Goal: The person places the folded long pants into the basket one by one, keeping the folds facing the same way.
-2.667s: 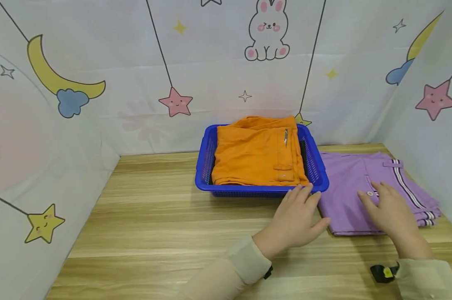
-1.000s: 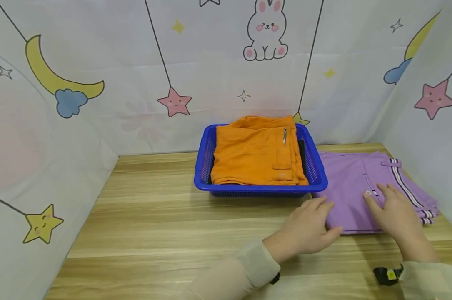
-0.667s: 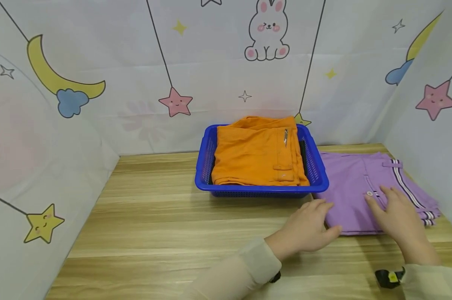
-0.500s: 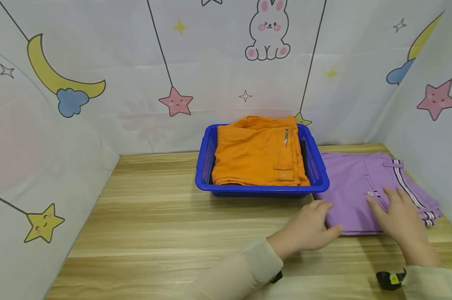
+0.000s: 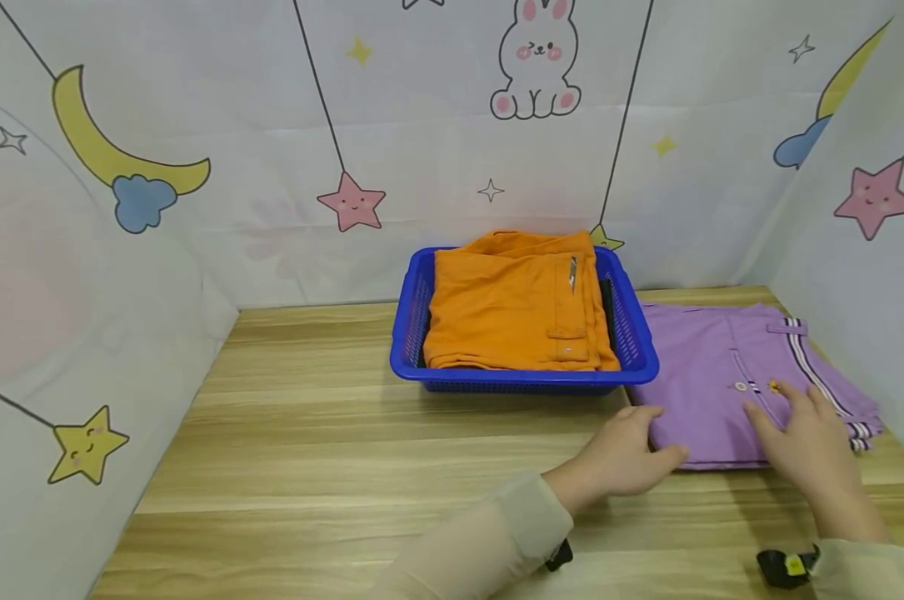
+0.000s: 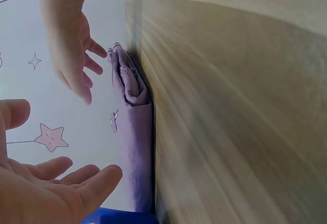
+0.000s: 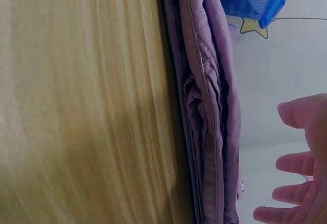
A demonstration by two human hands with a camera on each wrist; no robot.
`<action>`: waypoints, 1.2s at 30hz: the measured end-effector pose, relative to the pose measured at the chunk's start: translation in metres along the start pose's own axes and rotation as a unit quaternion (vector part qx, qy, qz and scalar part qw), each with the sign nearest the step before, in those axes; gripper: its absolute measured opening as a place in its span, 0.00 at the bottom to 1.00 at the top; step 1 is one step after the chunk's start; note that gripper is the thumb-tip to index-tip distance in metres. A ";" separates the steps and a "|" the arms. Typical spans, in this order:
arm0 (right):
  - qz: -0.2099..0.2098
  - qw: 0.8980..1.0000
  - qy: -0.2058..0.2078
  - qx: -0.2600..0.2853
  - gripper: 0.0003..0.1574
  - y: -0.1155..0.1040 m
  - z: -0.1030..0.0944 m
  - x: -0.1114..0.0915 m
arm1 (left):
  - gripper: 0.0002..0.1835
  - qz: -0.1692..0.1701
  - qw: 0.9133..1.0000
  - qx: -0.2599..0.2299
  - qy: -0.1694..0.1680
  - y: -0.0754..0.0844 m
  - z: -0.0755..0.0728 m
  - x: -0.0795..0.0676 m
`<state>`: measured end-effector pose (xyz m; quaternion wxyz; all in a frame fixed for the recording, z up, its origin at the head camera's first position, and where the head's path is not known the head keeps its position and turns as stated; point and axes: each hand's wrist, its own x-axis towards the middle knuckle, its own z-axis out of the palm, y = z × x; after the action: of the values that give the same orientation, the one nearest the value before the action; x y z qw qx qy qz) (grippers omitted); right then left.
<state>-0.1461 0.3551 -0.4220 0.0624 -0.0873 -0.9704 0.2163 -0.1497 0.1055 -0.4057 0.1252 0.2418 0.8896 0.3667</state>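
Observation:
Folded purple trousers (image 5: 695, 358) with striped side trim lie flat on the table, right of the blue basket. Over their near left corner is my left hand (image 5: 622, 454), its fingers extended in the left wrist view. My right hand (image 5: 815, 442) hovers above their right part, fingers loosely spread; a gap separates it from the layered purple cloth (image 7: 209, 81) in the right wrist view. Neither hand grips anything. Beside the white button, a small yellow mark (image 5: 775, 387) shows on the cloth.
The blue plastic basket (image 5: 511, 377) stands at the back, holding folded orange trousers (image 5: 504, 308) with a dark item beneath them. A white printed cloth (image 5: 422, 125) encloses the wooden table (image 5: 332, 433) at the back and sides.
My left hand has moved from the basket's front rim rightward to the purple trousers' near corner. My right hand has shifted slightly right and nearer to me, uncovering the yellow mark.

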 end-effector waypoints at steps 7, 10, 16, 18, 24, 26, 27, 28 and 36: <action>0.002 1.000 0.011 0.014 0.46 0.005 0.001 -0.001 | 0.31 -0.064 0.994 -0.092 -0.004 0.001 0.007 0.005; 0.004 1.000 0.016 0.021 0.45 0.008 0.002 -0.001 | 0.32 -0.099 0.984 -0.146 -0.003 0.001 0.012 0.009; 0.012 0.999 0.032 0.040 0.42 0.010 0.005 -0.001 | 0.32 -0.189 0.942 -0.277 0.010 0.002 0.022 0.016; 0.016 0.998 0.033 0.048 0.42 0.011 0.006 -0.001 | 0.32 -0.212 0.918 -0.334 0.013 0.002 0.025 0.019; 0.030 0.996 0.044 0.076 0.40 0.013 0.008 -0.004 | 0.34 -0.234 0.856 -0.460 0.012 0.002 0.031 0.022; 0.035 0.994 0.050 0.085 0.40 0.014 0.008 -0.005 | 0.34 -0.239 0.840 -0.488 0.007 0.003 0.031 0.023; 0.040 0.994 0.052 0.092 0.40 0.015 0.008 -0.005 | 0.34 -0.243 0.830 -0.501 0.006 0.005 0.031 0.023; 0.045 0.993 0.055 0.097 0.40 0.015 0.008 -0.006 | 0.33 -0.248 0.823 -0.511 0.004 0.006 0.030 0.022; 0.102 0.983 0.069 0.137 0.39 0.017 0.005 -0.008 | 0.33 -0.265 0.780 -0.567 0.019 0.011 0.032 0.024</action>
<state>-0.1366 0.3666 -0.4342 0.1180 -0.1911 -0.9111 0.3455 -0.1530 0.1438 -0.4216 0.3148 -0.1250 0.5523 0.7617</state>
